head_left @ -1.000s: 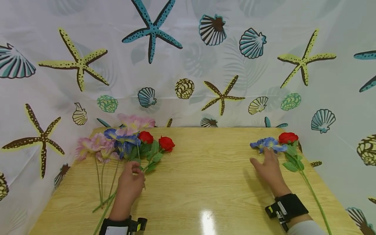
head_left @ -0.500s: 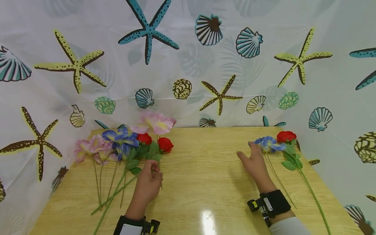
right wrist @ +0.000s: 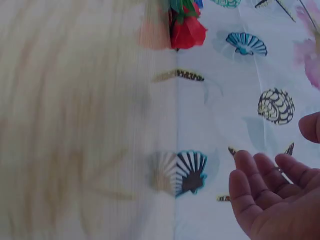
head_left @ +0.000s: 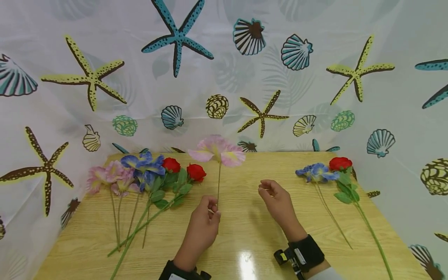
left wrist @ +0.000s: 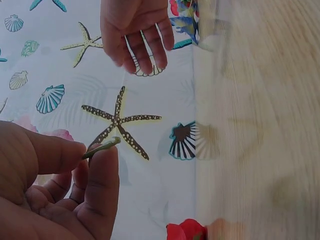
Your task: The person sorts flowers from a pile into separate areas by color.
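My left hand [head_left: 203,225] pinches the thin stem of a pink iris [head_left: 217,151] between thumb and fingers, the bloom standing upright above it. In the left wrist view the stem's cut end [left wrist: 107,145] pokes out past the thumb. My right hand [head_left: 278,200] hovers over the middle of the table, apart from the flower, its fingers loosely bent with nothing in them. The right wrist view shows that hand [right wrist: 280,195] palm up, with part of the pink iris [right wrist: 307,55] at the edge.
At the left of the wooden table [head_left: 241,233] lie pink irises [head_left: 112,173], blue irises [head_left: 144,167] and red roses [head_left: 196,172] with crossing stems. At the right lie a blue iris [head_left: 316,173] and a red rose [head_left: 340,163]. A seashell-print curtain [head_left: 224,70] surrounds the table.
My left hand has carried the pink iris rightward from the left pile to the middle. My right hand has left the blue iris at the right and moved left toward the middle.
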Demonstrator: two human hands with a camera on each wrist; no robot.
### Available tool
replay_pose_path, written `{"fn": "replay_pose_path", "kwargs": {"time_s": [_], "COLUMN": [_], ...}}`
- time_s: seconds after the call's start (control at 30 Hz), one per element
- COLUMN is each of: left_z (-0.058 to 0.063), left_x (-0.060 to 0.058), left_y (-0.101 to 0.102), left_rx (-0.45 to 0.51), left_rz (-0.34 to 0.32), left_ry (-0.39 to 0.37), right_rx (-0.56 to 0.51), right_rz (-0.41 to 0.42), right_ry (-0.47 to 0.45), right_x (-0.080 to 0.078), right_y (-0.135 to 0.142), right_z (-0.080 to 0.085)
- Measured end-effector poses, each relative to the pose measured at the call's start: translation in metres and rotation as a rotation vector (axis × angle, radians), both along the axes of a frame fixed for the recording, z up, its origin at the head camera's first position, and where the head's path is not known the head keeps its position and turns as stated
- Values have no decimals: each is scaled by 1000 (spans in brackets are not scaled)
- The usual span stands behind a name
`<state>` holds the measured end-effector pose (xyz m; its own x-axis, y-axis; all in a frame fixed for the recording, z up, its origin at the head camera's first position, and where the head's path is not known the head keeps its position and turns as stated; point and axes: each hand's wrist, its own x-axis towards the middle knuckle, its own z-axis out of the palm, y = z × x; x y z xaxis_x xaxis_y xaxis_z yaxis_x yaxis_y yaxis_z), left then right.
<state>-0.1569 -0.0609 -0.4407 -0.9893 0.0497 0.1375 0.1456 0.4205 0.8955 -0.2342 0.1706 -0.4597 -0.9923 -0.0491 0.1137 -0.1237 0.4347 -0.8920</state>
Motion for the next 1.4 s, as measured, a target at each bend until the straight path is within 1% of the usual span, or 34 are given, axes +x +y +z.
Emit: {"fn": "replay_pose_path", "kwargs": {"time_s": [0.07,0.17,0.27,0.43,0.6,0.7,0.77,0.87,0.97,1.07,1.13,1.2,1.27,1.4], "left_z": [2,4,4,1,0,0,-1,-2,-3,-4,-6,-7,-10,-15], "left_x": [2,4,6,10,13,15,16,15,13,11,10,9,9,8], "left_y": [6,13,20,30,36,39,41,43,46,46,44,40,33,17], "left_rx": [-6,-16,-27,-8,7,9,0,-17,-24,-17,-29,-53,-98,-170], "left_rz": [-20,-29,-52,-108,-137,-155,-160,-145,-123,-123,-124,-120,-112,-99], "left_ry": [8,10,16,35,33,36,51,92,120,121,119,118,133,160], "right_rx": [-53,-107,-103,-75,-106,-132,-141,-154,-181,-212,-226,-212,-186,-99], "right_rz": [5,32,56,90,104,93,78,69,58,40,33,28,23,-7], "right_ry": [22,52,90,103,121,106,94,97,103,106,113,127,138,132], "right_x": [5,12,22,40,57,62,63,61,53,44,40,39,38,38], "right_y": [-9,-21,-33,-47,-58,-63,-64,-62,-58,-51,-47,-44,-40,-28], "right_z": [2,8,18,39,64,72,73,71,63,52,47,45,44,44]}}
